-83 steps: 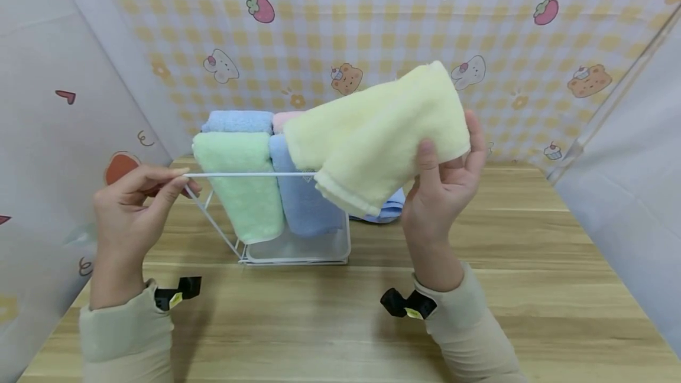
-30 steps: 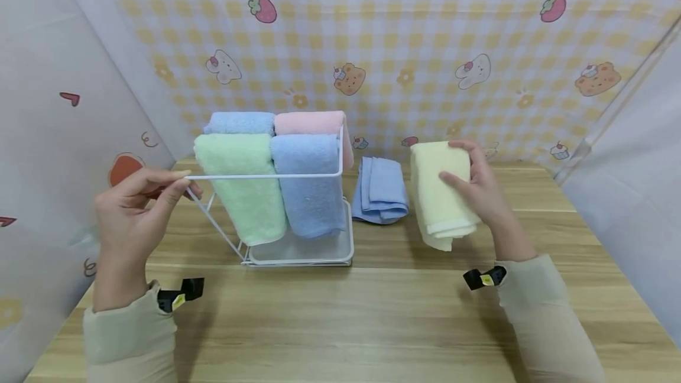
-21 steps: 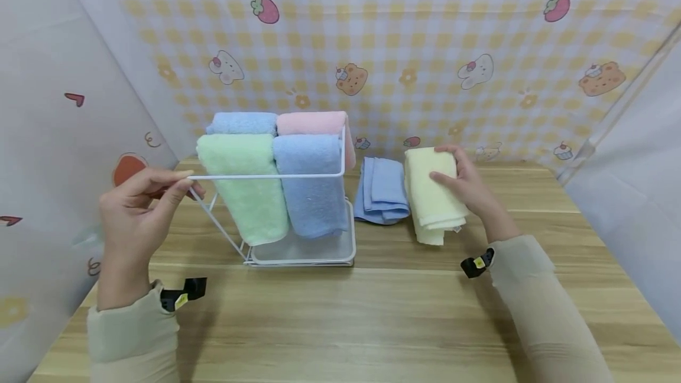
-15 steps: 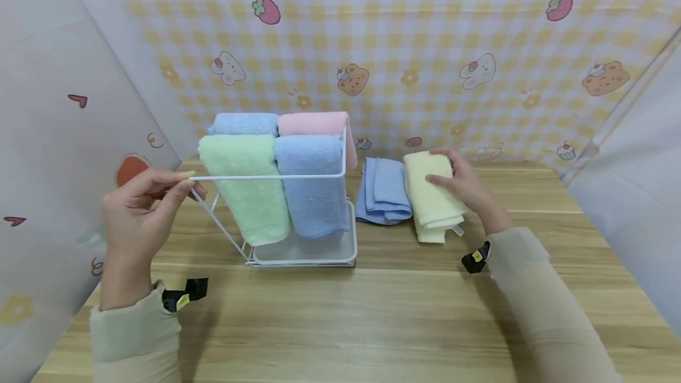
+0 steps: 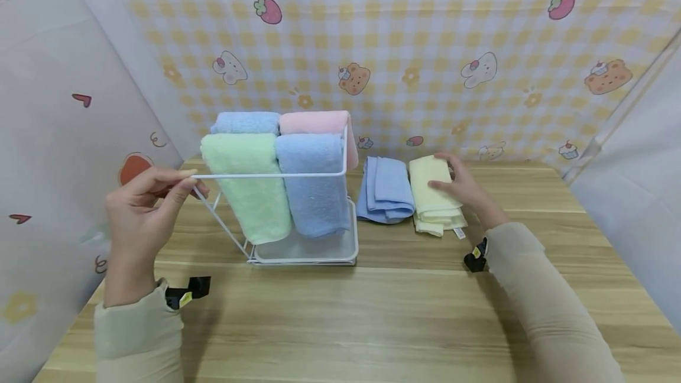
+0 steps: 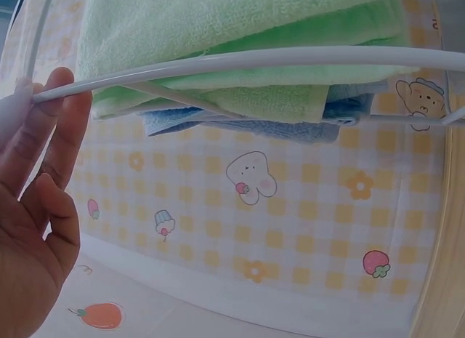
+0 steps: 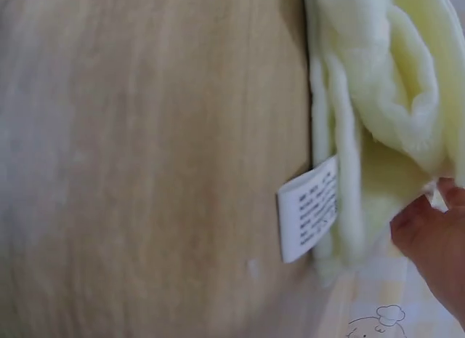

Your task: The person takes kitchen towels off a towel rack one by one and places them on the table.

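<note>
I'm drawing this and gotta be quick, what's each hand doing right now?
Left hand: closed, pinching the white rack at its top corner.
Right hand: closed, holding the folded yellow towel by its edge.

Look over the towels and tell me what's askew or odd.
The folded pale yellow terry towel under the right hand looks slightly untidy: its layers end unevenly at the near edge, and a white printed fabric tag sticks out there. I see no spill or damage.
</note>
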### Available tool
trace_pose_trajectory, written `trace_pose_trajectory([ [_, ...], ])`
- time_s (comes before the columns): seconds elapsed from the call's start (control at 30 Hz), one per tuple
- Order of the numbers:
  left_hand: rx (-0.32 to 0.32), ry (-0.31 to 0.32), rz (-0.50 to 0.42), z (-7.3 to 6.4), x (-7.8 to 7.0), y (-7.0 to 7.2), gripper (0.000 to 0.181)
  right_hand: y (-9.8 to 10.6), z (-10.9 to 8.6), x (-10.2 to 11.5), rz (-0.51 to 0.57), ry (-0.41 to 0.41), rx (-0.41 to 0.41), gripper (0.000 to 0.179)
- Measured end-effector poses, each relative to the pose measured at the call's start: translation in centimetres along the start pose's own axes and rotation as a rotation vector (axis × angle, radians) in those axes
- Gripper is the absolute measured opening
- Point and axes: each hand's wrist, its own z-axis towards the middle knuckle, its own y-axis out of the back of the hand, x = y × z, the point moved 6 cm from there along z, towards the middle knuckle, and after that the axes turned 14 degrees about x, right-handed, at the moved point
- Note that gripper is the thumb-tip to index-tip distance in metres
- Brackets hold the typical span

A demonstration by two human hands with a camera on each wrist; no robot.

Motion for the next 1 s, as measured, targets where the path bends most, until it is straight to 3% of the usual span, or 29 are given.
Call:
trace_pose_trajectory([
  [0.17, 0.0, 0.003, 0.01, 0.0, 0.0, 0.0, 0.008, 0.0, 0.0, -0.4, 0.006, -0.004, 0.021, 0.078],
  [0.57, -0.006, 0.018, 0.039, -0.1, 0.0, 0.0, 0.009, 0.3, -1.5, 0.4, -0.124, -0.01, -0.022, 0.071],
  [0.77, -0.005, -0.001, 0.044, -0.1, 0.0, 0.0, 0.008, 0.4, -2.6, 2.7, -0.158, 0.054, -0.066, 0.06],
  [1.0, -0.011, 0.014, 0.084, -0.2, 0.0, 0.0, 0.008, -0.4, -3.4, 7.6, -0.198, 0.149, -0.063, 0.051],
])
